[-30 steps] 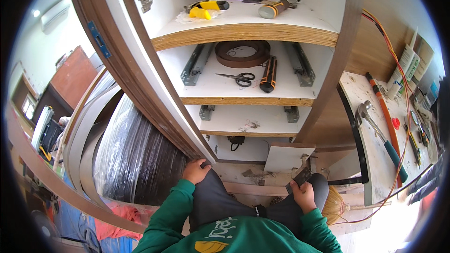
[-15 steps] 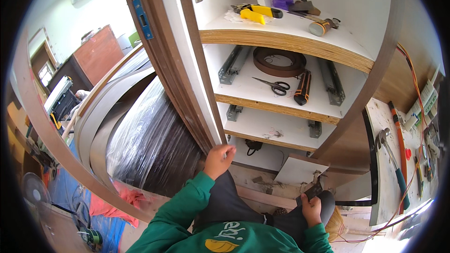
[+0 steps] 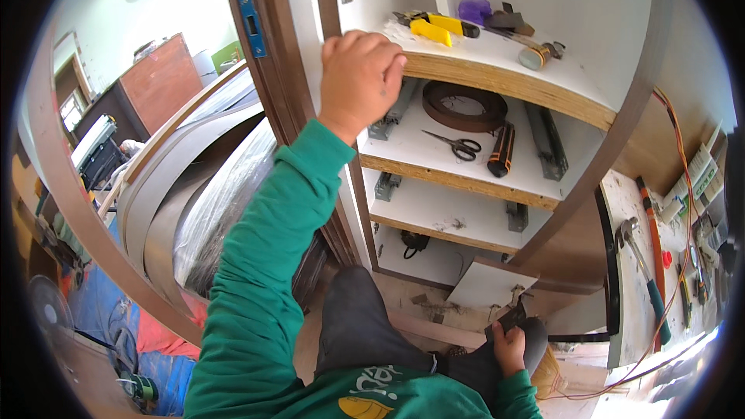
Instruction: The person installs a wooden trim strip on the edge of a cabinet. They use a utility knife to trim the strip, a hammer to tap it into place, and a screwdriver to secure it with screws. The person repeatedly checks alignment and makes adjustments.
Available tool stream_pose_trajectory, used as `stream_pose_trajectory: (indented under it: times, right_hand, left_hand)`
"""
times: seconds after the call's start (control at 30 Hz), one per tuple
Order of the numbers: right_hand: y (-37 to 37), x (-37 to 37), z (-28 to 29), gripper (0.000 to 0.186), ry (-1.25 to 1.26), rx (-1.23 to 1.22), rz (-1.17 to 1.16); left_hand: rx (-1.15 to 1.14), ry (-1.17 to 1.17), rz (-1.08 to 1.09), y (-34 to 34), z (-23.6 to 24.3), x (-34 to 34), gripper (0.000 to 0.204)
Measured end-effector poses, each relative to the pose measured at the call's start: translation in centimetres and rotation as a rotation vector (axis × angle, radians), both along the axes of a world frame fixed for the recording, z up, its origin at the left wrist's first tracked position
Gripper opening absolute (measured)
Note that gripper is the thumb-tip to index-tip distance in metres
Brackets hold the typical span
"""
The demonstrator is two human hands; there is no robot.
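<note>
My left hand [image 3: 358,81] is raised at the cabinet's front, just left of the upper shelf's plywood edge [image 3: 512,80], its fingers curled; what they grip, if anything, is hidden. My right hand [image 3: 509,347] holds a dark flat piece [image 3: 512,316] by my right knee. On the upper shelf lie yellow-and-black tools [image 3: 432,31], a purple bundle [image 3: 473,9] and an orange-and-black cylinder [image 3: 534,57]. Below are a brown banding roll [image 3: 464,106], black-handled scissors [image 3: 466,147] and an orange-and-black tool [image 3: 503,151] between metal drawer runners [image 3: 545,143].
At left are a wooden door frame [image 3: 268,70], plastic-wrapped curved boards [image 3: 225,202] and a red cloth [image 3: 159,331]. A side worktop [image 3: 625,295] at right carries a hammer [image 3: 648,279], an orange-red bar [image 3: 654,233] and caulk tubes [image 3: 683,186]. Loose wires hang beside it.
My left hand has risen from beside my left knee to upper-shelf height, the green sleeve stretching upward. My right hand stays low with the dark piece. The view has swung leftward.
</note>
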State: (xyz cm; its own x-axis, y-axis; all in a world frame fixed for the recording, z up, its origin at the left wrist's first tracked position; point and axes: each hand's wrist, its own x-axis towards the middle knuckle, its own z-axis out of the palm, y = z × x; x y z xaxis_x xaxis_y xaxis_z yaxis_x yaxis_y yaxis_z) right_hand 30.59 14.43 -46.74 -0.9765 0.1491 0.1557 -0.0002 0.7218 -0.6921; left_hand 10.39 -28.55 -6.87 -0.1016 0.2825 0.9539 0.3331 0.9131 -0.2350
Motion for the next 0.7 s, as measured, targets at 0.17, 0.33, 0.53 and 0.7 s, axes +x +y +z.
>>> stream_pose_trajectory:
  times: [0.17,0.33,0.53,0.7]
  right_hand:
    - [-0.3,0.1,-0.5,0.061,0.039,0.058,-0.01]
    - [-0.1,-0.1,-0.7,0.058,-0.037,0.091,-0.015]
    - [0.1,0.1,0.3,0.059,-0.054,0.074,0.067]
    - [-0.4,0.3,1.3,0.058,-0.05,0.063,0.055]
  left_hand:
    - [-0.144,-0.162,0.193,-0.6,1.6,0.2,0.01]
    - [-0.283,-0.238,0.311,0.5,3.5,1.0,0.019]
    - [-0.334,-0.334,0.439,1.2,4.3,0.4,0.022]
    - [-0.353,-0.425,0.141,-1.2,5.5,-0.9,0.02]
